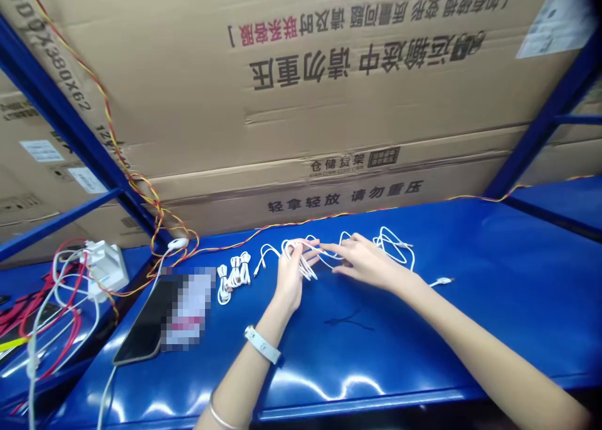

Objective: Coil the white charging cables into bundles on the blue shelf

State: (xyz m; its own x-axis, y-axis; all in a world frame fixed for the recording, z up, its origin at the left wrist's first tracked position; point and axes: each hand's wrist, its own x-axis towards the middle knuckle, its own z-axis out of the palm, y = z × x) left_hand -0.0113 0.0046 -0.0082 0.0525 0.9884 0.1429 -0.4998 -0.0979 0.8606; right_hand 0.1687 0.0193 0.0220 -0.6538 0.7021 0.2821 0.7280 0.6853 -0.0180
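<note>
My left hand (pixel 292 273) is closed around loops of a white charging cable (pixel 308 269), with one end of it sticking out to the left. Strands of the same cable run across to my right hand (pixel 364 262), whose fingers are bent around them, thumb a little apart. Beyond the right hand, more of the cable lies loosely on the blue shelf, its plug (pixel 443 281) off to the right. Several small bundles of white cable (pixel 235 270) sit left of my left hand. Thin black ties (pixel 348 321) lie in front of my hands.
A phone (pixel 147 320) with a white cord lies at the left beside a blurred-out patch. Further left are a white power strip (pixel 107 270) and tangled red and white cables (pixel 70 317). Cardboard boxes (pixel 320 116) stand behind, with blue posts (pixel 540 104) and a twisted red-yellow wire (pixel 282 224).
</note>
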